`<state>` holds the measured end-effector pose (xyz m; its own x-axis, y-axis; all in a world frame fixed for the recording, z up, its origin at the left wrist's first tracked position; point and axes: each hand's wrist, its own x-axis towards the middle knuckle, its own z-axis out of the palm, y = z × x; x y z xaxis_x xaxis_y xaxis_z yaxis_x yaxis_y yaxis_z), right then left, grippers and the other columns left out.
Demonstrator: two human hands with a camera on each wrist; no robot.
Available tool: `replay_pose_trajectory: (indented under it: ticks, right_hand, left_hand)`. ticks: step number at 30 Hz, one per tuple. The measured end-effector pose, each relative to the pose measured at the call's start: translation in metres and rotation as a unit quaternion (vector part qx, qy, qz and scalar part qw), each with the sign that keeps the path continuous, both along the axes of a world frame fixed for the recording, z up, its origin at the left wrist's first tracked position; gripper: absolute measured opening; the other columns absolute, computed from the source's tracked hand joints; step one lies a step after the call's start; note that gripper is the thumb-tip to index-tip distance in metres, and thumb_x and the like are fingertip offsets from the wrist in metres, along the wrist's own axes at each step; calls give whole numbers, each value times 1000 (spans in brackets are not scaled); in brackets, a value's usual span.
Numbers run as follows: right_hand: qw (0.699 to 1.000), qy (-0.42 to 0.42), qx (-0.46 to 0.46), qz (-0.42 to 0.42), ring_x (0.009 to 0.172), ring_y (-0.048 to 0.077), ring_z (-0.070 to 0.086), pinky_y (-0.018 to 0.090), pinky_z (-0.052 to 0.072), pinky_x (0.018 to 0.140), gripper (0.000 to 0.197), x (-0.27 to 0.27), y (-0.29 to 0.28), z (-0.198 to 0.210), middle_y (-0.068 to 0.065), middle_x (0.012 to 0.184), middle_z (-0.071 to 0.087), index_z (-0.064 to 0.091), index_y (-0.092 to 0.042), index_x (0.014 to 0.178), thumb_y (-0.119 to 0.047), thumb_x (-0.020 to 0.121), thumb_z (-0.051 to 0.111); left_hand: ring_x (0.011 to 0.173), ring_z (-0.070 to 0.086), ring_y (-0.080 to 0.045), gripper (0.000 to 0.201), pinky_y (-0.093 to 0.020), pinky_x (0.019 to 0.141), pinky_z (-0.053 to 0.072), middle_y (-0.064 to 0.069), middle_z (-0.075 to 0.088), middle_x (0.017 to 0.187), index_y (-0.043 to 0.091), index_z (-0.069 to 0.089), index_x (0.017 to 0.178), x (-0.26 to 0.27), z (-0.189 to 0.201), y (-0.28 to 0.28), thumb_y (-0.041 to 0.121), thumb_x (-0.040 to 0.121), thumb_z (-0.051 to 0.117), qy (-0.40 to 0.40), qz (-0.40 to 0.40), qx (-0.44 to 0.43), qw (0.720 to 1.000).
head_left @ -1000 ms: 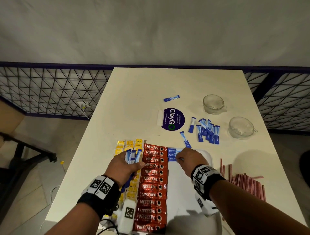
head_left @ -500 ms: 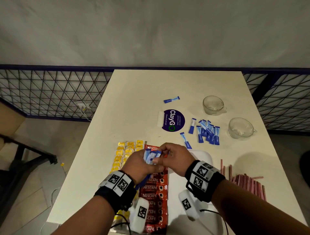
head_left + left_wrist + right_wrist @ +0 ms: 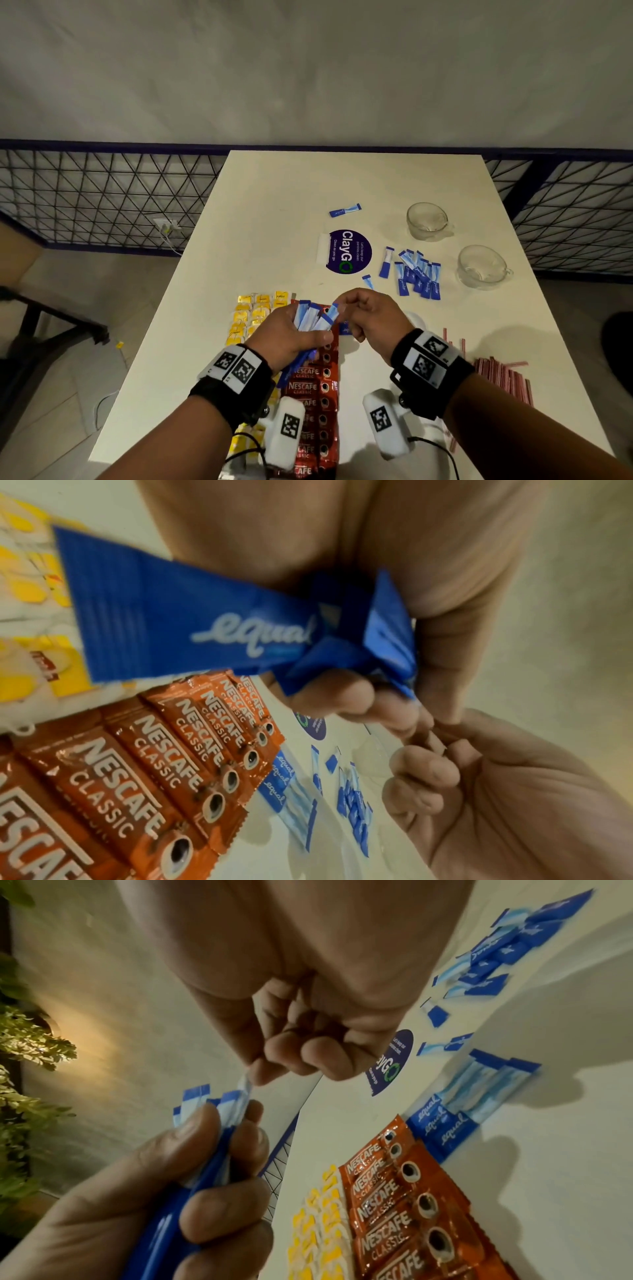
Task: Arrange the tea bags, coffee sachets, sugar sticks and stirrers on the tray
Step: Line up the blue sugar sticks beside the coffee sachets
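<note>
Head view: the left hand grips a fanned bunch of blue sugar sticks, fingers curled round them, above the column of red coffee sachets. The right hand pinches the top end of one stick in that bunch between thumb and fingertips. Both hands are held above the white tray, which is mostly hidden beneath them. Yellow tea bags lie in rows just left of the coffee sachets. A loose pile of sugar sticks lies on the table beyond the tray, near two glass cups. A single sugar stick lies apart, beyond a round purple sticker. Red stirrers lie in a heap on the table, right of the tray.

Left wrist view: the left hand's fingers are closed round the dark blue ends of the sticks. The right hand is close beside it, fingers curled. Three sugar sticks lie side by side just beside the sachet column.

Right wrist view: the right hand's fingertips pinch the pale tip of one stick held in the left hand. The three laid sticks rest touching the top of the sachet column.
</note>
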<state>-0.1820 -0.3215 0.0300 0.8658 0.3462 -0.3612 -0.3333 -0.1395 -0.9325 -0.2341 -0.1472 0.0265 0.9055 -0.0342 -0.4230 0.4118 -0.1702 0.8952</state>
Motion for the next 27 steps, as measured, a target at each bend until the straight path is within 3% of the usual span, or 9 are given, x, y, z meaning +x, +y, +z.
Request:
replay_pose_trajectory:
  ticks: [3,6,9,12,15,18,21,24,27]
  right_hand:
    - [999,-24,1,26,47,12,43,24,36,48,23,1,-6,4,-1,63,61,67,-15,95,3,87,57]
    - [986,-97,-76,111,53,-1,52,12,40,55,15,1,-12,9,-11,68,63,70,-24,90,-10,89,65]
    - [963,-166,-173,122,63,-6,53,10,36,62,11,7,-16,8,-20,74,61,67,-32,83,-24,89,65]
    - [962,-160,-198,98,57,-1,51,15,39,60,14,11,-21,6,-20,75,62,65,-34,79,-29,91,62]
    - [970,-134,-176,105,47,-2,48,13,40,54,15,10,-22,7,-24,56,58,66,-31,81,-23,92,61]
    - [972,-123,-175,98,45,-2,47,16,40,53,15,10,-24,7,-15,56,59,67,-31,80,-22,91,63]
    - [974,-103,-180,91,43,-2,46,15,37,52,12,9,-29,5,-13,54,56,68,-27,81,-20,90,65]
    - [987,-36,-142,60,41,5,38,17,35,45,9,6,-35,2,-11,45,50,69,-16,87,-14,92,62]
    - [989,18,-140,37,46,10,39,21,34,45,18,5,-36,0,-5,62,61,66,-12,94,-25,96,54]
  left_hand:
    - [48,54,-18,8,-27,46,44,-17,65,74,8,65,93,-1,3,3,7,86,69,23,28,-70,997]
    - [46,51,-16,7,-24,42,43,-15,70,77,4,65,96,-1,5,7,5,89,64,46,33,-115,992]
    - [43,48,-16,12,-24,41,41,-9,63,61,5,62,89,-1,3,9,16,87,65,34,75,-141,987]
    - [44,44,-19,31,-25,43,40,-7,51,52,6,62,83,0,-3,17,31,76,78,-7,127,-153,980]
    - [46,49,-18,25,-28,50,43,-4,56,54,9,63,79,4,-6,14,21,69,84,-30,122,-80,989]
    - [50,56,-14,26,-32,57,46,4,62,56,15,63,79,10,-6,7,21,64,83,-33,129,8,991]
    - [53,57,-14,22,-32,60,47,5,63,57,17,62,76,11,-8,1,14,71,83,-29,129,46,990]
    - [60,60,-20,21,-44,68,52,1,66,65,15,64,81,10,-8,-2,15,71,83,-29,126,55,990]
    - [66,61,-20,21,-40,70,54,-2,67,74,17,62,81,10,-4,-5,12,75,82,-47,120,85,988]
